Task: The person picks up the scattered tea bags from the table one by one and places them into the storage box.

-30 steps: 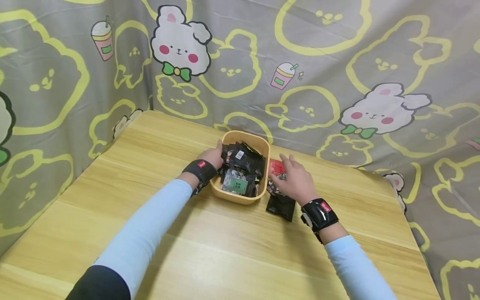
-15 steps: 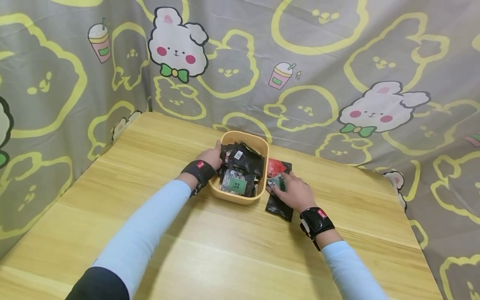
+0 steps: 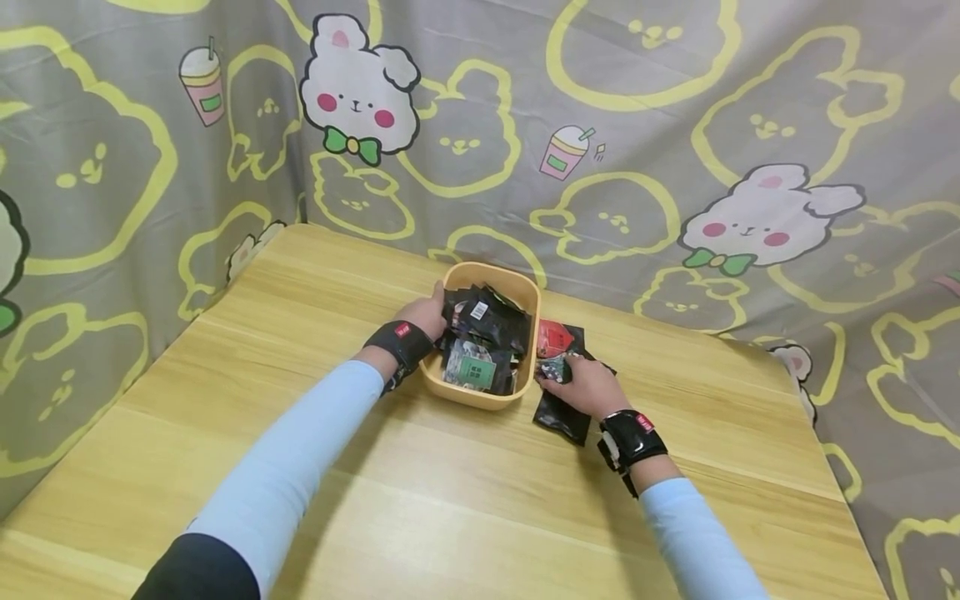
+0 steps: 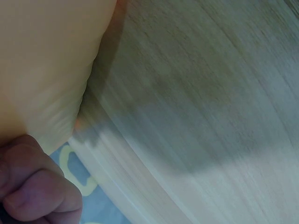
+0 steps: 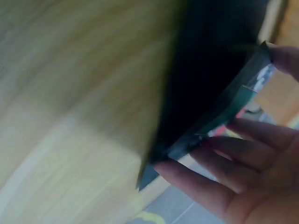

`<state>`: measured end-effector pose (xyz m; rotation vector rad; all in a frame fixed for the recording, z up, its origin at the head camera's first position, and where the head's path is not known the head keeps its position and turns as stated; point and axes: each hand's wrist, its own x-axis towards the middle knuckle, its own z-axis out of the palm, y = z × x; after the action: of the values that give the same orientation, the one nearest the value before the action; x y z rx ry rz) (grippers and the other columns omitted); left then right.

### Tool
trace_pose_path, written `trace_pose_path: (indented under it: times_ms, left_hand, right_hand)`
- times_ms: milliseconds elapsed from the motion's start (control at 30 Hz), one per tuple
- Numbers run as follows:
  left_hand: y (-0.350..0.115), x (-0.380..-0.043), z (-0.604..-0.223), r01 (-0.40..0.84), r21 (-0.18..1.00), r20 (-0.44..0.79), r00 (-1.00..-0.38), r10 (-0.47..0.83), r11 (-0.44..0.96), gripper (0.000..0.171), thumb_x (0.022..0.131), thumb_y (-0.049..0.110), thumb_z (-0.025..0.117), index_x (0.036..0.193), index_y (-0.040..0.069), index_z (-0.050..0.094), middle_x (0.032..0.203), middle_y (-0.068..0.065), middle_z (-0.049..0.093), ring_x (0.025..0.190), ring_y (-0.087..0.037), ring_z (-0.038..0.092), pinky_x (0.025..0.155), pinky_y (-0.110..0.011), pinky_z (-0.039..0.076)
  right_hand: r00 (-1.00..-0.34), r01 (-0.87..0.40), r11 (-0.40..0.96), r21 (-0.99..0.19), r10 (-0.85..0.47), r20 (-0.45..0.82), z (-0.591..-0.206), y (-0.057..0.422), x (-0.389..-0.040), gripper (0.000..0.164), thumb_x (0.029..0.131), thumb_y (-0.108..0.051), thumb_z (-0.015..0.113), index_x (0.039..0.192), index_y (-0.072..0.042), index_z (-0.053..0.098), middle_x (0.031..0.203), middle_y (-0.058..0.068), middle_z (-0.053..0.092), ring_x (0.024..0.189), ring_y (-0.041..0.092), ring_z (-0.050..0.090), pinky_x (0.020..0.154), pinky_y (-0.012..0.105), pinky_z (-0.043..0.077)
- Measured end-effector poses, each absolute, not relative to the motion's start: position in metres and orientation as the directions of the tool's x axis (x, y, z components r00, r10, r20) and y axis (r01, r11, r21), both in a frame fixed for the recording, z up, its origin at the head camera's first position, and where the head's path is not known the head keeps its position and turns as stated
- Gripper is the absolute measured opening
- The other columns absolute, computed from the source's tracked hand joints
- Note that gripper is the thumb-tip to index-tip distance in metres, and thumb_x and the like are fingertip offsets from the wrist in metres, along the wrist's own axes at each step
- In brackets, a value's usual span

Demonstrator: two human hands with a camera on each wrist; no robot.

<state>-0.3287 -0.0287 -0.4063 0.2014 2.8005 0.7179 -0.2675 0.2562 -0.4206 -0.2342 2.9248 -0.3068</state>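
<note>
A yellow plastic bin [image 3: 480, 399] holds several flat black packets [image 3: 501, 327], one showing a green label and another a barcode. My left hand [image 3: 424, 317] grips the bin's left side at the rim; in the left wrist view its curled fingers [image 4: 42, 193] lie beside the bin wall [image 4: 42, 70]. Just right of the bin, my right hand [image 3: 595, 386] pinches the edges of a green-labelled packet [image 3: 555, 367] between thumb and fingers. A red-labelled packet [image 3: 553, 337] lies behind it, and a black packet [image 3: 561, 418] lies in front, partly under the hand.
The wooden table [image 3: 427, 508] runs back to a grey cartoon-print curtain [image 3: 480, 125], which closes off the back and both sides. The bin stands near the back edge.
My right hand has come down from above the packets beside the bin and closed its fingers on the green-labelled one. The left hand and bin have stayed in place.
</note>
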Motion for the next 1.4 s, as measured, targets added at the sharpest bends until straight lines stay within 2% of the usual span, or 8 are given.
trace_pose_path:
  times_ms: [167,433,700,933,1100,1233,1333,1400]
  left_hand:
    - [-0.029,-0.328,-0.405,0.083,0.478,-0.195,-0.961,0.197,0.875,0.072,0.094,0.016,0.047,0.15,0.002,0.006,0.085,-0.017,0.065,0.069,-0.026,0.06,0.06,-0.032,0.046]
    - [-0.03,-0.328,-0.406,0.097,0.478,-0.187,-0.96,0.209,0.873,0.071,0.093,0.015,0.047,0.15,0.0,0.005,0.084,-0.017,0.064,0.069,-0.026,0.059,0.061,-0.033,0.046]
    - [-0.031,-0.331,-0.411,0.09,0.484,-0.191,-0.96,0.205,0.87,0.072,0.093,0.013,0.047,0.15,0.001,0.004,0.089,-0.015,0.066,0.071,-0.024,0.06,0.064,-0.032,0.047]
    - [-0.029,-0.33,-0.409,0.093,0.477,-0.188,-0.961,0.205,0.874,0.072,0.092,0.013,0.047,0.15,0.001,0.005,0.086,-0.015,0.065,0.07,-0.025,0.06,0.062,-0.031,0.046]
    - [-0.029,-0.33,-0.408,0.087,0.477,-0.198,-0.959,0.204,0.874,0.073,0.092,0.013,0.048,0.15,0.001,0.005,0.084,-0.014,0.065,0.068,-0.025,0.06,0.061,-0.031,0.045]
    - [-0.028,-0.329,-0.406,0.083,0.467,-0.194,-0.962,0.193,0.88,0.072,0.092,0.013,0.048,0.15,0.002,0.005,0.082,-0.014,0.064,0.066,-0.024,0.059,0.058,-0.03,0.044]
    - [-0.028,-0.326,-0.403,0.092,0.454,-0.179,-0.965,0.192,0.886,0.073,0.092,0.013,0.048,0.15,0.001,0.006,0.081,-0.014,0.064,0.065,-0.024,0.058,0.057,-0.03,0.043]
    - [-0.028,-0.324,-0.401,0.098,0.453,-0.175,-0.965,0.196,0.886,0.073,0.092,0.013,0.049,0.15,0.001,0.006,0.08,-0.014,0.064,0.065,-0.024,0.057,0.057,-0.03,0.043]
  right_hand:
    - [-0.963,-0.13,0.97,-0.205,-0.172,-0.206,-0.417,0.262,-0.263,0.056,0.087,-0.026,0.055,0.132,0.005,0.047,0.096,0.019,0.066,0.071,0.022,0.055,0.063,0.036,0.043]
    - [-0.98,-0.199,0.974,-0.106,-0.195,0.048,-0.423,0.272,-0.245,0.037,0.086,-0.003,0.057,0.12,0.009,0.055,0.101,0.028,0.065,0.085,0.039,0.065,0.072,0.05,0.051]
    - [-0.932,-0.285,0.955,-0.084,-0.255,0.258,-0.41,0.261,-0.241,0.031,0.086,-0.003,0.057,0.115,0.006,0.058,0.089,0.022,0.068,0.076,0.035,0.065,0.062,0.046,0.052]
    - [-0.871,-0.393,0.919,-0.029,-0.362,0.331,-0.386,0.224,-0.242,0.034,0.086,-0.007,0.061,0.118,0.003,0.06,0.114,0.021,0.064,0.096,0.035,0.064,0.073,0.046,0.053]
    - [-0.813,-0.479,0.878,-0.013,-0.438,0.382,-0.374,0.195,-0.245,0.032,0.087,-0.005,0.059,0.118,0.002,0.06,0.115,0.019,0.065,0.102,0.033,0.063,0.079,0.044,0.053]
    - [-0.82,-0.534,0.842,-0.076,-0.493,0.292,-0.365,0.178,-0.246,0.051,0.09,-0.032,0.059,0.133,-0.006,0.052,0.133,0.019,0.053,0.117,0.034,0.055,0.096,0.049,0.044]
    - [-0.859,-0.506,0.848,-0.155,-0.479,0.18,-0.361,0.178,-0.247,0.072,0.086,-0.061,0.05,0.143,-0.016,0.04,0.146,0.015,0.04,0.13,0.033,0.044,0.106,0.058,0.028]
    - [-0.89,-0.455,0.868,-0.199,-0.435,0.139,-0.361,0.186,-0.249,0.078,0.085,-0.068,0.043,0.145,-0.018,0.037,0.149,0.014,0.034,0.134,0.033,0.037,0.107,0.062,0.02]
